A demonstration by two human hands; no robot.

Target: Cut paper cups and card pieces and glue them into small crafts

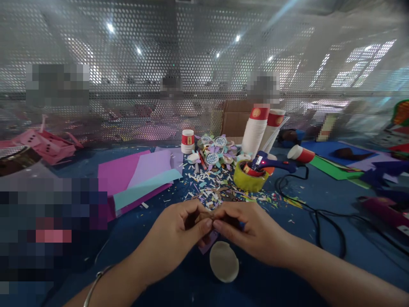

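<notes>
My left hand (182, 228) and my right hand (247, 230) meet above the blue table, thumbs and fingertips pinched together. What lies between the fingertips is small and mostly hidden. A piece of purple paper (209, 242) shows just below the fingers; whether they hold it or it lies on the table I cannot tell. Close under my hands is a pale round disc (224, 262), flat, with a slightly uneven edge. Beyond the fingers, paper scraps (204, 185) in many colours are strewn over the table.
A glue gun (271, 163) rests on a yellow tape roll (251, 179), its black cable (315, 211) trailing right. Behind are stacked paper cups (254, 134) and decorated paper pieces (212, 153). Purple paper sheets (128, 170) lie left. A tipped cup (300, 154) is at right.
</notes>
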